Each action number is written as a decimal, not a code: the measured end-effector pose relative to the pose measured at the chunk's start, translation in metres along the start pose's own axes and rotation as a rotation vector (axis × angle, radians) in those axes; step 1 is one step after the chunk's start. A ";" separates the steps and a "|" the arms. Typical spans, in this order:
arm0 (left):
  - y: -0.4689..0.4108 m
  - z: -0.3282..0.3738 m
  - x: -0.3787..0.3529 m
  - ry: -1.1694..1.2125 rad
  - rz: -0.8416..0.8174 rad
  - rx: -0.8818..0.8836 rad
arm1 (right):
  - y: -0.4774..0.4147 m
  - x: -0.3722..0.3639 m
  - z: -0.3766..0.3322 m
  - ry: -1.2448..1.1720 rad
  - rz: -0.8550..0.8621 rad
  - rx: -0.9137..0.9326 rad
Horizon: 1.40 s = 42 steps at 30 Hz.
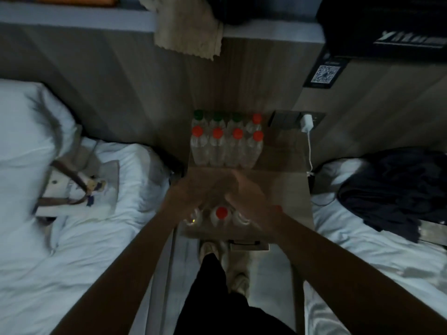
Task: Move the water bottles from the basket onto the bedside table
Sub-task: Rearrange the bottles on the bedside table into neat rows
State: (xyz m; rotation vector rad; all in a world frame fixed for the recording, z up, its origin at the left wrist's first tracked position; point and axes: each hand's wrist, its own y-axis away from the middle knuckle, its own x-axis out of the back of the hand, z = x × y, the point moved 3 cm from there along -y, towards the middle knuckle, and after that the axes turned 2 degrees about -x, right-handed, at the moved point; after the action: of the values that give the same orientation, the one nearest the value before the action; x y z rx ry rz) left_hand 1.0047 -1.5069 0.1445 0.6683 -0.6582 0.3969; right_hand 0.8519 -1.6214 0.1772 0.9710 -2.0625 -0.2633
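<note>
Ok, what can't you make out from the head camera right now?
Head view, left hand and right hand: motion-blurred, overlapping; grip unclear.
Head view, near bottles: partly covered by the hands; count unsure.
Head view, basket: not identifiable in the dim frame.
Head view, QR sign: too small to read.

Pretty dim room, everything looks bluish-grey. There are two beds with rumpled white sheets, a left bed [84, 238] and a right bed [375, 250], with a wood-grain tabletop [283, 189] squeezed between them. Behind is a wood-panelled wall [116, 93] with a grey ledge [84, 18] up top and a beige cloth [188, 32] hanging over it. The wall has a QR sticker [321, 74] and a socket plate [287, 119] with a white charger [306, 122] plugged in. A pillow [26, 131] and tote bag [79, 187] lie on the left bed, and dark clothes [396, 189] are heaped on the right.
</note>
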 end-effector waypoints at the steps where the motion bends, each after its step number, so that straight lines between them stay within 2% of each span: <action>1: 0.020 0.007 0.002 0.034 0.028 -0.016 | 0.015 -0.003 0.006 0.064 -0.035 0.041; 5: 0.056 -0.018 -0.014 -0.015 0.076 0.049 | 0.049 -0.018 0.021 0.375 -0.165 0.208; 8: 0.070 -0.022 -0.021 -0.036 0.028 0.036 | 0.056 -0.031 0.028 0.465 -0.257 0.210; 11: 0.079 -0.011 -0.017 -0.108 0.027 -0.037 | 0.050 -0.037 0.029 0.482 -0.245 0.231; 15: 0.072 -0.016 -0.015 -0.192 -0.017 0.016 | 0.037 -0.045 0.028 0.501 -0.264 0.236; 27: 0.039 -0.035 -0.010 -0.348 -0.089 -0.086 | 0.023 -0.052 0.005 0.685 -0.206 0.097; 35: 0.000 -0.025 0.005 -0.225 -0.090 -0.094 | -0.012 -0.043 -0.011 0.569 -0.195 0.005; 42: -0.052 -0.014 0.027 -0.224 -0.076 -0.096 | -0.054 -0.025 -0.029 0.392 -0.075 -0.091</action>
State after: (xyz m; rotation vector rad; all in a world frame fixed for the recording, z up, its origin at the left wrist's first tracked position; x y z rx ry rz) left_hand 1.0582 -1.5320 0.1314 0.6489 -0.8567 0.2200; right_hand 0.9127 -1.6356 0.1548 0.9599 -1.6473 -0.1865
